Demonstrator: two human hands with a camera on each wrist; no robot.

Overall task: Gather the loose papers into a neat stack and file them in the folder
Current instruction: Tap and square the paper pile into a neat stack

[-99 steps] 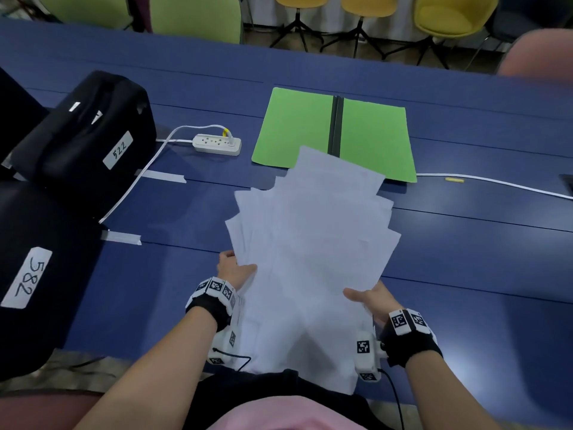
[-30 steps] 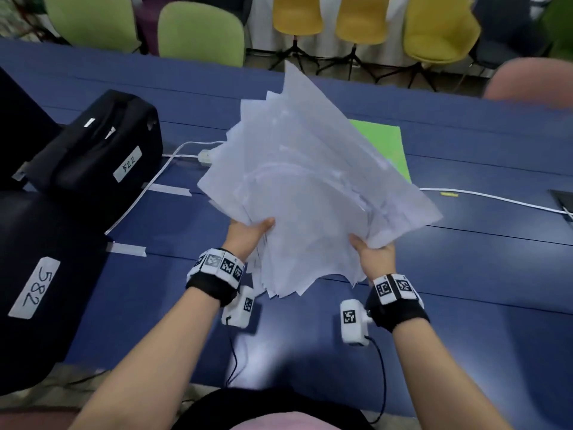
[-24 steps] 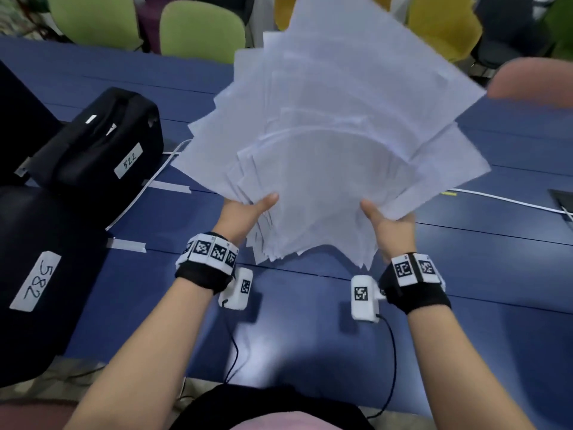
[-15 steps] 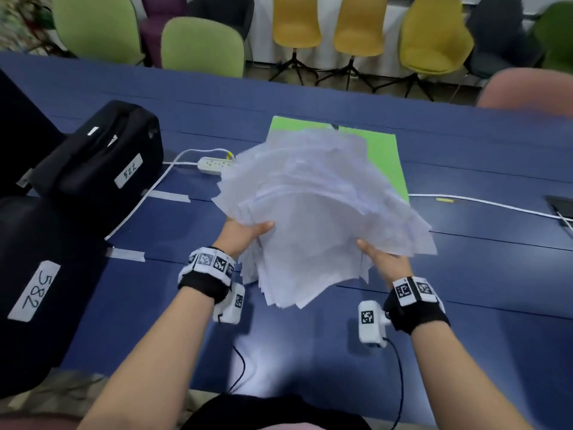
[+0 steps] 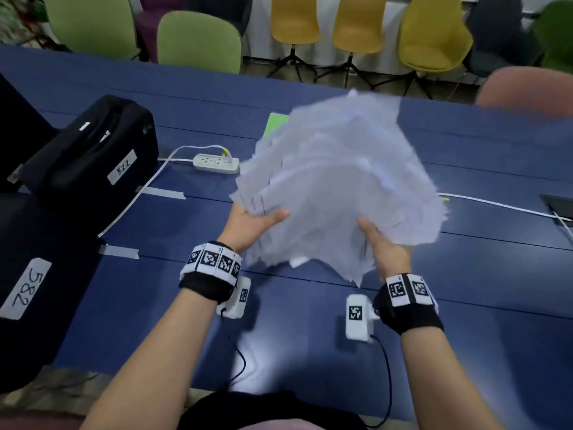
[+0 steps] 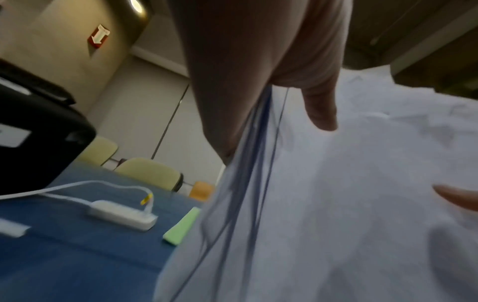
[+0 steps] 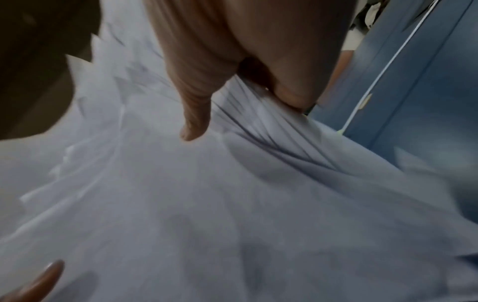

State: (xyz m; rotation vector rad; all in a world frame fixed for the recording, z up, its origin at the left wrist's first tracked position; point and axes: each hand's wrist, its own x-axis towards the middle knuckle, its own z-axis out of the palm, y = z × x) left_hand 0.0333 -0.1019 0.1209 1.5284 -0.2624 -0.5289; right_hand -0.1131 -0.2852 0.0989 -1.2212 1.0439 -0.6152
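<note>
A ragged bundle of white papers (image 5: 335,187) hangs in the air above the blue table (image 5: 465,274), its sheets fanned out and uneven. My left hand (image 5: 254,225) grips its left side, thumb on top and fingers hidden underneath. My right hand (image 5: 381,243) grips the right side the same way. In the left wrist view the thumb presses on the papers (image 6: 349,194); in the right wrist view thumb and fingers pinch the sheaf of papers (image 7: 207,204). The green folder (image 5: 276,124) lies on the table behind the bundle, only one corner showing; that corner of the folder (image 6: 182,226) also shows from the left wrist.
A white power strip (image 5: 216,163) with its cord lies left of the papers. Two black cases (image 5: 90,153) with labels stand at the left. A white cable (image 5: 502,206) runs along the right of the table. Chairs (image 5: 198,41) line the far side.
Both hands lifted the fanned papers off the table, swung them up upright, then down. Since half a second ago the bundle has shifted slightly right and up, hiding more of the folder.
</note>
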